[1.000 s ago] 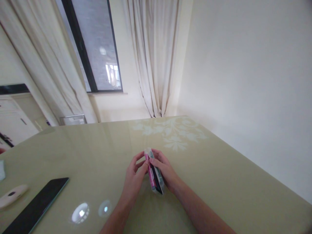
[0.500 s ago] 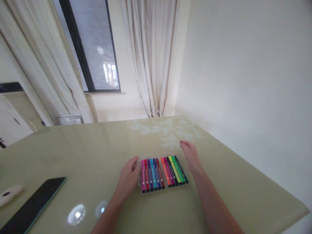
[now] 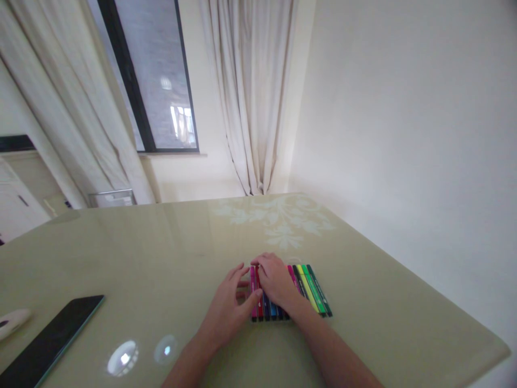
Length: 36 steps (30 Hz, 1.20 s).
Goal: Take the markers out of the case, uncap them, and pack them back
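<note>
At lower centre, the left hand point(image 3: 231, 306) flanks slim multicoloured markers point(image 3: 310, 290); the right hand point(image 3: 275, 279), close by, covers some; grips unclear.

The glossy olive-green tabletop point(image 3: 161, 258) carries a pale leafy pattern point(image 3: 278, 215) near its far right corner. Toward its left side lies a flat black slab point(image 3: 56, 337) with a teal edge, and beside that a whitish rounded object point(image 3: 16, 322) with a dark spot, partly out of view. Two round light reflections point(image 3: 123, 358) shine on the surface to the right of the slab. Beyond the far edge stands a dark-framed window point(image 3: 157, 70) between a slanting cream curtain point(image 3: 76, 108) and a gathered cream drape point(image 3: 252, 91). A white cabinet point(image 3: 20, 210) shows past the far left corner; a plain pale wall point(image 3: 404, 134) rises beyond the right edge.
</note>
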{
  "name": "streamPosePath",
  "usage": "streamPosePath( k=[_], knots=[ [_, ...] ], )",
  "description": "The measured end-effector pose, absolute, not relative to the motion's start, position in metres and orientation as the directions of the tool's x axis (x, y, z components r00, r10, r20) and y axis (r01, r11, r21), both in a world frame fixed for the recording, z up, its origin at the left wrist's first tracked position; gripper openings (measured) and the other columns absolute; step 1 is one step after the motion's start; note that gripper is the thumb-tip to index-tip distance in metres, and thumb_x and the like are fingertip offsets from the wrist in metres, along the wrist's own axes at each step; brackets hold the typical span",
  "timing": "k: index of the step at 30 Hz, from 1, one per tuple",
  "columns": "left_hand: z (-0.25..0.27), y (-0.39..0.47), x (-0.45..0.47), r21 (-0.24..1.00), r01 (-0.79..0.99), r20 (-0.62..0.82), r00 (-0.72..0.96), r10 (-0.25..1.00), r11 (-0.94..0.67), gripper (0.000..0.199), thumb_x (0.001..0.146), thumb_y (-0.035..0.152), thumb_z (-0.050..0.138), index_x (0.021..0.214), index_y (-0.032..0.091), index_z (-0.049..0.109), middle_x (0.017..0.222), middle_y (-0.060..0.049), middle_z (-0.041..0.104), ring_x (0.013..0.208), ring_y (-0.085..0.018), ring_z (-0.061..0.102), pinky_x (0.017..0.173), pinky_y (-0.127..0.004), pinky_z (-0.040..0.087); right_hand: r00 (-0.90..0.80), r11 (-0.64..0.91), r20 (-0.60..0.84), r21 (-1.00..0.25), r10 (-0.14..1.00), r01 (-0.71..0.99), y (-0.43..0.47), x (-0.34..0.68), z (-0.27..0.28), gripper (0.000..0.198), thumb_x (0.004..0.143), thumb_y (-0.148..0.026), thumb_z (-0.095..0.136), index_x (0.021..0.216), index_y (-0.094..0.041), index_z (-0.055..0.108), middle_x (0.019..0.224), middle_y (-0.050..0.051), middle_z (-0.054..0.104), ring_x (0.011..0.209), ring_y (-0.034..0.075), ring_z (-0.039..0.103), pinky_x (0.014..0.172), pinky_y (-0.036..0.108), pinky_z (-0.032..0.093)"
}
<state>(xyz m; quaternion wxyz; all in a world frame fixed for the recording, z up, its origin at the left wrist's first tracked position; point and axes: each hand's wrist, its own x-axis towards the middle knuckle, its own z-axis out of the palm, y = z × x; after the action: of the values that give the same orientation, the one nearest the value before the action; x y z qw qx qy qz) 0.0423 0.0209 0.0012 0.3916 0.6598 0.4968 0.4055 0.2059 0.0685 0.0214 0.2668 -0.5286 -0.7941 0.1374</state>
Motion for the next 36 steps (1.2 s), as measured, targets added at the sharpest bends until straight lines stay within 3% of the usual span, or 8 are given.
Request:
streamPosePath(
  k=[3, 6, 9, 15, 24, 28, 32, 36],
  knots=[
    [0.002, 0.014, 0.047, 0.859, 0.417, 0.189, 0.281, 0.941, -0.297, 0.077, 0.084, 0.048, 0.072, 0.152, 0.021, 0.047, 0.162, -0.018, 0.039, 0.12, -0.03, 0.065, 0.1, -0.047, 0.058, -0.3, 0.381, 0.258, -0.371, 0.918, 0.847, 0.07, 0.205, 0.019, 0.028, 0.097, -0.014, 0.045, 0.1, -0.019, 0.073, 0.103, 0.007, 0.073, 0.101, 0.022, 0.058, 0.092, 0.031, 0.04],
    [0.0, 0.007, 0.049, 0.766, 0.483, 0.257, 0.375, 0.891, -0.424, 0.102, 0.076, 0.048, 0.08, 0.162, 0.023, 0.031, 0.166, -0.016, 0.034, 0.145, -0.037, 0.044, 0.118, -0.055, 0.041, -0.286, 0.358, 0.265, -0.283, 0.921, 0.89, 0.071, 0.205, 0.017, 0.023, 0.098, -0.018, 0.049, 0.092, -0.019, 0.071, 0.099, 0.009, 0.072, 0.098, 0.024, 0.057, 0.088, 0.032, 0.039],
    [-0.004, 0.004, 0.051, 0.697, 0.529, 0.278, 0.423, 0.862, -0.484, 0.118, 0.068, 0.045, 0.087, 0.165, 0.023, 0.023, 0.168, -0.015, 0.03, 0.153, -0.038, 0.03, 0.126, -0.054, 0.03, -0.296, 0.366, 0.273, -0.258, 0.915, 0.894, 0.072, 0.206, 0.017, 0.022, 0.098, -0.018, 0.05, 0.091, -0.02, 0.071, 0.099, 0.009, 0.072, 0.098, 0.024, 0.057, 0.087, 0.032, 0.039],
    [-0.009, 0.007, 0.05, 0.623, 0.611, 0.254, 0.432, 0.865, -0.488, 0.104, 0.073, 0.043, 0.082, 0.162, 0.024, 0.031, 0.159, -0.016, 0.046, 0.144, -0.038, 0.045, 0.121, -0.055, 0.035, -0.297, 0.354, 0.247, -0.234, 0.923, 0.905, 0.071, 0.208, 0.021, 0.023, 0.096, -0.019, 0.052, 0.088, -0.019, 0.073, 0.096, 0.01, 0.072, 0.097, 0.026, 0.057, 0.085, 0.034, 0.039],
    [-0.005, 0.011, 0.051, 0.633, 0.614, 0.229, 0.432, 0.872, -0.471, 0.1, 0.073, 0.046, 0.082, 0.159, 0.022, 0.036, 0.154, -0.015, 0.052, 0.135, -0.037, 0.054, 0.116, -0.051, 0.04, -0.156, 0.332, 0.345, -0.539, 0.925, 0.774, 0.081, 0.212, 0.016, 0.02, 0.092, -0.015, 0.051, 0.081, -0.019, 0.067, 0.09, 0.006, 0.068, 0.094, 0.02, 0.057, 0.086, 0.029, 0.04],
    [-0.007, 0.012, 0.05, 0.674, 0.61, 0.201, 0.391, 0.898, -0.416, 0.102, 0.075, 0.045, 0.081, 0.161, 0.022, 0.032, 0.153, -0.017, 0.053, 0.137, -0.038, 0.052, 0.116, -0.055, 0.039, -0.074, 0.345, 0.391, -0.688, 0.917, 0.638, 0.081, 0.21, 0.017, 0.027, 0.098, -0.028, 0.049, 0.074, -0.02, 0.059, 0.076, 0.001, 0.061, 0.074, 0.017, 0.053, 0.07, 0.027, 0.037],
    [-0.009, 0.014, 0.048, 0.715, 0.609, 0.146, 0.349, 0.926, -0.342, 0.107, 0.073, 0.045, 0.083, 0.161, 0.019, 0.03, 0.153, -0.019, 0.053, 0.137, -0.038, 0.052, 0.116, -0.054, 0.039, -0.124, 0.406, 0.41, -0.725, 0.904, 0.557, 0.077, 0.211, 0.025, 0.042, 0.1, -0.043, 0.051, 0.064, -0.021, 0.049, 0.062, -0.004, 0.049, 0.062, 0.014, 0.044, 0.062, 0.027, 0.029],
    [-0.003, 0.012, 0.047, 0.682, 0.598, 0.231, 0.369, 0.9, -0.42, 0.106, 0.075, 0.053, 0.082, 0.161, 0.019, 0.031, 0.156, -0.019, 0.049, 0.142, -0.037, 0.046, 0.117, -0.055, 0.038, 0.081, 0.361, 0.446, -0.807, 0.891, 0.467, 0.072, 0.219, 0.04, 0.048, 0.101, -0.052, 0.046, 0.064, -0.022, 0.044, 0.057, -0.006, 0.04, 0.058, 0.013, 0.04, 0.058, 0.027, 0.028]
  ],
)
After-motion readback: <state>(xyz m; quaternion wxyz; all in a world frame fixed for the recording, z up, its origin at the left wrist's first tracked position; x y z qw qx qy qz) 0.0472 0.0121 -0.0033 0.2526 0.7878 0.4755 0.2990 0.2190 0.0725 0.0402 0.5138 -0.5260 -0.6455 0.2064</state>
